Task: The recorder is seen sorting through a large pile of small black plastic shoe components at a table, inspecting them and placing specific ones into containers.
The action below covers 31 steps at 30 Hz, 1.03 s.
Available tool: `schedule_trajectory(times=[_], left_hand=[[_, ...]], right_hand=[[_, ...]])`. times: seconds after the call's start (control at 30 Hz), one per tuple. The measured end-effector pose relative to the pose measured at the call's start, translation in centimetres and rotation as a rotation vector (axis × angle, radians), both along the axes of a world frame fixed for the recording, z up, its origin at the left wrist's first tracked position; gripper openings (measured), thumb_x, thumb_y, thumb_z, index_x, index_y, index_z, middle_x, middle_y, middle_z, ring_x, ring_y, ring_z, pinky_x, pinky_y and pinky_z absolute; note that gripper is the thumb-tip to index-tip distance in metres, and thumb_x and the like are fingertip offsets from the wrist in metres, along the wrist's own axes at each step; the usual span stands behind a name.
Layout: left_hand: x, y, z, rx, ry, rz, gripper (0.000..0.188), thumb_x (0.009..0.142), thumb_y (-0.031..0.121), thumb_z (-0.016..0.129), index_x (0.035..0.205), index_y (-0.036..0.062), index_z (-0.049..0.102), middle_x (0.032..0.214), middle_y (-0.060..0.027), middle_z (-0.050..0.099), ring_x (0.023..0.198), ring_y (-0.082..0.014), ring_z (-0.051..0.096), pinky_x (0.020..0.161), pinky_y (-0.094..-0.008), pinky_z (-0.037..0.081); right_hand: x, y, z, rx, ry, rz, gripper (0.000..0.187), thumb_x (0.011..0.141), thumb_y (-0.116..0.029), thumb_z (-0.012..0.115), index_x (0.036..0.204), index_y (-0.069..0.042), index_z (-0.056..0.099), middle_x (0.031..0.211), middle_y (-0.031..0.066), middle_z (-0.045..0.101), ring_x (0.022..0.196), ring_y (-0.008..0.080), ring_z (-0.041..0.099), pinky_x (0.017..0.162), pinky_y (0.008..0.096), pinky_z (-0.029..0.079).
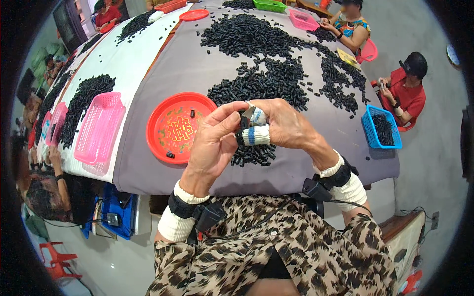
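Note:
Above the table's near part, my two hands meet at chest height. My left hand is closed, thumb and fingers pinching a small black cylindrical piece. My right hand is closed at the same piece, its fingers bent inward; white and blue wraps cover some of its fingers. The fingers hide most of the piece. Just beyond my hands lies a big heap of similar black pieces. A round red tray with a yellow pattern sits left of them, a couple of black pieces on it.
A pink basket stands at left on a white cloth. At right is a blue basket with black pieces. A person in red sits beyond it; another person works farther back. A grey cloth covers the near table.

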<state>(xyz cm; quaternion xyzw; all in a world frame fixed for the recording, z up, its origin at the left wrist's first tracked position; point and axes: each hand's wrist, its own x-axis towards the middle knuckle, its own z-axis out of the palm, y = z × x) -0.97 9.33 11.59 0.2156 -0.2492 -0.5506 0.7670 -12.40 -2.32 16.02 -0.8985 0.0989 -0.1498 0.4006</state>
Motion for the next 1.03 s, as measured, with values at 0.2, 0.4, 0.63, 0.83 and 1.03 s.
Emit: schedule_trajectory(times=[0.2, 0.4, 0.63, 0.83, 1.03], left_hand=[[0.2, -0.2, -0.4, 0.019, -0.02, -0.027, 0.022, 0.087, 0.01, 0.052, 0.107, 0.0003, 0.055, 0.098, -0.0073, 0.059, 0.088, -0.0145, 0.057, 0.077, -0.0295, 0.049], [0.1, -1.3, -0.8, 0.077, -0.056, 0.002, 0.023, 0.086, 0.01, 0.054, 0.107, 0.0, 0.055, 0.098, -0.0073, 0.06, 0.087, -0.014, 0.058, 0.075, -0.0284, 0.05], [-0.4, -2.4, -0.8, 0.111, -0.023, 0.004, 0.024, 0.086, 0.01, 0.054, 0.108, -0.0006, 0.054, 0.096, -0.0083, 0.061, 0.087, -0.0147, 0.059, 0.076, -0.0286, 0.049], [0.5, -3.8, -2.0, 0.13, 0.011, 0.013, 0.026, 0.087, 0.01, 0.053, 0.11, -0.0014, 0.052, 0.097, -0.0086, 0.06, 0.087, -0.0153, 0.059, 0.078, -0.0287, 0.049], [1.8, -5.4, -2.9, 0.187, 0.029, 0.023, 0.027, 0.086, 0.009, 0.053, 0.111, -0.001, 0.052, 0.098, -0.0082, 0.06, 0.088, -0.0163, 0.059, 0.08, -0.0306, 0.049]], right_hand=[[0.1, -0.5, -0.6, -0.026, 0.0, 0.011, 0.037, 0.068, -0.035, 0.066, 0.076, -0.001, 0.053, 0.062, 0.0112, 0.054, 0.056, 0.0242, 0.052, 0.054, 0.0354, 0.041], [-0.2, -1.6, -1.8, 0.009, -0.048, 0.005, 0.039, 0.068, -0.036, 0.067, 0.075, -0.001, 0.053, 0.063, 0.0129, 0.056, 0.057, 0.0273, 0.055, 0.055, 0.0364, 0.042], [-0.5, -2.6, -2.2, 0.126, -0.055, -0.031, 0.037, 0.066, -0.033, 0.069, 0.075, 0.0, 0.054, 0.064, 0.0131, 0.057, 0.058, 0.0253, 0.056, 0.056, 0.0353, 0.043], [0.5, -4.3, -3.5, 0.173, -0.097, 0.004, 0.032, 0.066, -0.025, 0.072, 0.079, -0.002, 0.055, 0.064, 0.0062, 0.055, 0.056, 0.015, 0.05, 0.054, 0.0294, 0.041], [1.5, -6.2, -4.2, 0.268, -0.017, 0.031, 0.034, 0.067, -0.032, 0.069, 0.078, -0.001, 0.059, 0.07, 0.0111, 0.061, 0.061, 0.0224, 0.057, 0.058, 0.0333, 0.044]])
